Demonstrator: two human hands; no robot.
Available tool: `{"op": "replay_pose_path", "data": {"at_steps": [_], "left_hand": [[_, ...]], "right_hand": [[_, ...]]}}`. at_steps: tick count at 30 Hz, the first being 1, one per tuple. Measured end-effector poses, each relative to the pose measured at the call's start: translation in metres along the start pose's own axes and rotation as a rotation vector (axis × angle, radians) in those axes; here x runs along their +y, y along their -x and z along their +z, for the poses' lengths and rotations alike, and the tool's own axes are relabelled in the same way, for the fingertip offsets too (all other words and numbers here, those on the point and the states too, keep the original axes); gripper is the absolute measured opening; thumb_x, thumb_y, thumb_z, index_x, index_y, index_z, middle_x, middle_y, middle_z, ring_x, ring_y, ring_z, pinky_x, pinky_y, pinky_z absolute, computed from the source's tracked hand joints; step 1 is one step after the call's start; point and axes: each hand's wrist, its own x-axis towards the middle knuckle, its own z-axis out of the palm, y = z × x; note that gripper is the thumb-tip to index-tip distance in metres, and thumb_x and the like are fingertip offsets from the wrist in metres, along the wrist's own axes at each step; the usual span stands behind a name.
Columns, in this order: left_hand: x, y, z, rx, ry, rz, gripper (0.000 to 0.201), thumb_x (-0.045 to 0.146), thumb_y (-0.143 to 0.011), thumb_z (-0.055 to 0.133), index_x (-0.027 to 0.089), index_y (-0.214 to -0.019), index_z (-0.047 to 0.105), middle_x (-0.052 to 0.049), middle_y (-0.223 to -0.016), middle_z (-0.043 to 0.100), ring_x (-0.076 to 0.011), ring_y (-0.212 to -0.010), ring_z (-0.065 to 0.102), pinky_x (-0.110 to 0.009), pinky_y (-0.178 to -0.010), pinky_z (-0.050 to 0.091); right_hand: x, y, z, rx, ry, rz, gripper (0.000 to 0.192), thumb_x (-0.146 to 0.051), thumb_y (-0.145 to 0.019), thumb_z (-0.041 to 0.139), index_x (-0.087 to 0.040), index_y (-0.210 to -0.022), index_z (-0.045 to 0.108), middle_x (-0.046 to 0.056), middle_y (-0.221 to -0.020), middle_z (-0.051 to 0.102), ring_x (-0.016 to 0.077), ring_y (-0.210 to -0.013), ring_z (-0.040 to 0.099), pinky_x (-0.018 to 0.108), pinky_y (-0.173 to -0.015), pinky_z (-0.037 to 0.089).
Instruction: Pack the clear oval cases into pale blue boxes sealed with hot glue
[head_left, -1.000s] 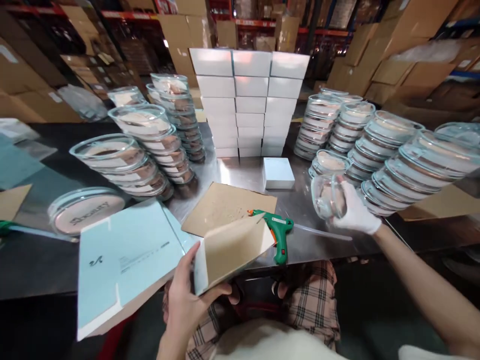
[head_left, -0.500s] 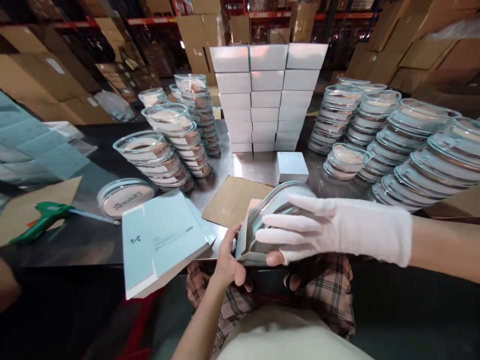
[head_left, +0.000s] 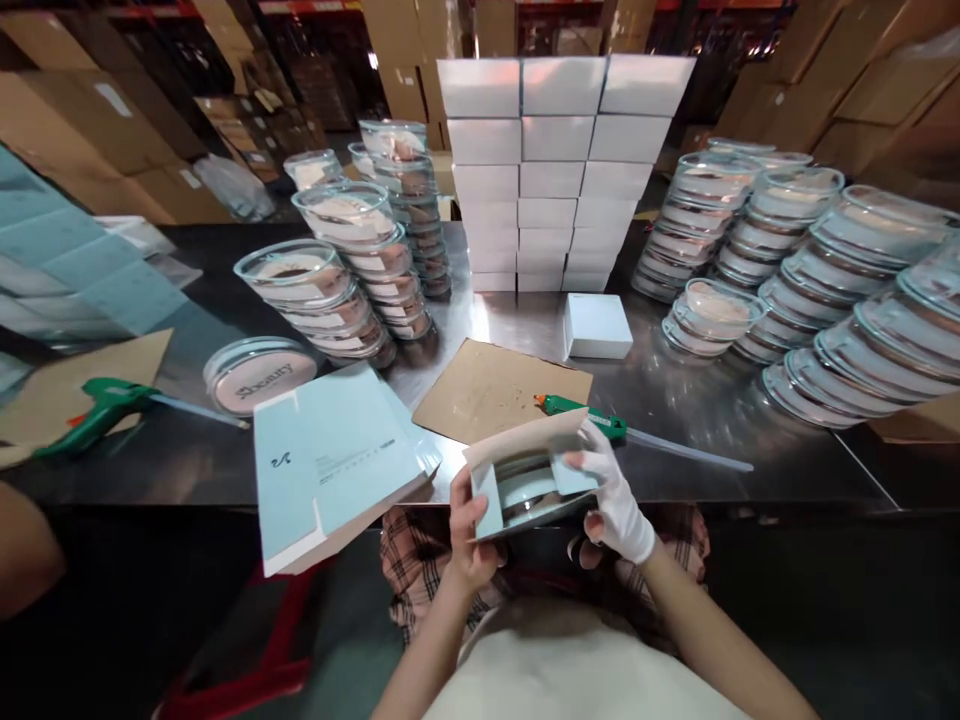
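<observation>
Metal table (head_left: 667, 385) runs the full width. White box stack (head_left: 551, 180) at its far side, squared in columns, presumably to hold it steady. Right container stacks (head_left: 862, 270) and left container stacks (head_left: 360, 240) flank it, likely for easy reach. Pale blue carton pile (head_left: 330, 460) juts over the near edge, to the left. Cardboard sheet (head_left: 480, 390) lies mid-table, perhaps sparing the metal from glue. Open carton (head_left: 529, 440) is up at the near edge, in front of the torso. Bare left hand (head_left: 469, 520) pinches its left end; gloved right hand (head_left: 616, 500) closes about the right end, fingers against a flap, apparently steadying it. Clear container (head_left: 529, 490) sits inside. Green glue gun (head_left: 592, 415) lies beyond, tip over the cardboard, possibly against drips.
</observation>
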Motion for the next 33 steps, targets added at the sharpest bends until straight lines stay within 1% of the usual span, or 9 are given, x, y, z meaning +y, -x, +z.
{"op": "replay_pose_path", "data": {"at_steps": [3,5,8,11,15,19,26,30,33], "left_hand": [[0.010,-0.002,-0.006,0.040,0.067,0.129,0.056,0.079,-0.084,0.058,0.024,-0.090,0.067,-0.014,-0.129,0.064,-0.0331,-0.115,0.067,-0.051,-0.099,0.055],[0.018,-0.003,-0.006,0.113,0.115,0.134,0.043,0.066,-0.086,0.068,0.025,-0.099,0.065,-0.011,-0.125,0.065,-0.0290,-0.110,0.068,-0.045,-0.093,0.056],[0.025,-0.005,-0.008,0.132,0.107,0.125,0.045,0.067,-0.086,0.069,0.029,-0.109,0.064,-0.008,-0.122,0.066,-0.0278,-0.113,0.066,-0.041,-0.089,0.056],[0.021,-0.009,-0.017,0.016,-0.015,0.292,0.050,0.073,-0.090,0.060,0.025,-0.099,0.072,-0.009,-0.111,0.068,-0.0307,-0.117,0.064,-0.045,-0.096,0.055],[0.014,-0.018,-0.023,-0.023,-0.101,0.451,0.063,0.082,-0.085,0.057,0.024,-0.099,0.074,-0.007,-0.094,0.067,-0.0315,-0.113,0.065,-0.046,-0.097,0.054],[0.018,-0.025,-0.015,0.007,-0.124,0.474,0.047,0.066,-0.082,0.075,0.023,-0.101,0.071,-0.004,-0.088,0.066,-0.0296,-0.106,0.068,-0.043,-0.092,0.055],[0.046,-0.013,-0.027,0.068,-0.084,0.086,0.034,0.050,-0.083,0.080,0.025,-0.105,0.074,-0.006,-0.105,0.072,-0.0313,-0.129,0.059,-0.040,-0.104,0.048],[0.054,-0.006,-0.017,-0.031,-0.046,-0.239,0.032,0.049,-0.083,0.080,0.024,-0.101,0.074,-0.006,-0.110,0.070,-0.0267,-0.112,0.066,-0.035,-0.096,0.051],[0.058,-0.008,0.000,-0.072,-0.014,-0.280,0.031,0.047,-0.083,0.081,0.024,-0.102,0.073,-0.005,-0.107,0.069,-0.0233,-0.101,0.066,-0.033,-0.090,0.052]], "right_hand": [[-0.024,-0.013,0.019,0.087,0.003,0.141,0.058,-0.082,-0.086,0.057,-0.025,-0.094,0.066,0.012,-0.152,0.055,0.0376,-0.147,0.046,0.051,-0.121,0.040],[-0.038,-0.018,0.030,0.241,-0.031,0.207,0.034,-0.057,-0.093,0.061,-0.027,-0.110,0.061,0.011,-0.157,0.051,0.0327,-0.143,0.051,0.049,-0.117,0.045],[-0.047,-0.018,0.039,0.362,-0.149,0.220,0.051,-0.036,-0.089,0.064,-0.031,-0.134,0.040,0.013,-0.163,0.042,0.0266,-0.134,0.059,0.045,-0.108,0.053],[-0.045,-0.013,0.027,0.306,-0.187,0.261,0.050,-0.038,-0.092,0.065,-0.032,-0.135,0.040,0.012,-0.157,0.050,0.0255,-0.128,0.064,0.044,-0.105,0.055],[-0.027,-0.011,-0.016,0.359,0.266,0.476,0.036,-0.056,-0.098,0.053,-0.026,-0.116,0.061,0.013,-0.127,0.071,0.0307,-0.114,0.069,0.050,-0.105,0.052],[0.000,-0.024,-0.034,0.162,0.650,0.895,0.038,-0.052,-0.079,0.074,-0.018,-0.095,0.067,0.022,-0.114,0.073,0.0454,-0.114,0.067,0.062,-0.104,0.045],[0.021,-0.034,-0.034,0.193,0.306,0.936,0.027,-0.041,-0.066,0.070,-0.019,-0.078,0.060,0.008,-0.069,0.067,0.0263,-0.068,0.068,0.035,-0.063,0.051],[-0.003,-0.020,-0.037,0.331,0.068,0.773,0.037,-0.053,-0.069,0.065,-0.022,-0.087,0.053,0.002,-0.071,0.066,0.0166,-0.061,0.061,0.028,-0.056,0.049],[-0.028,-0.008,-0.034,0.302,-0.229,0.659,0.038,-0.052,-0.069,0.075,-0.020,-0.082,0.060,0.002,-0.066,0.065,0.0145,-0.057,0.057,0.025,-0.052,0.045]]}}
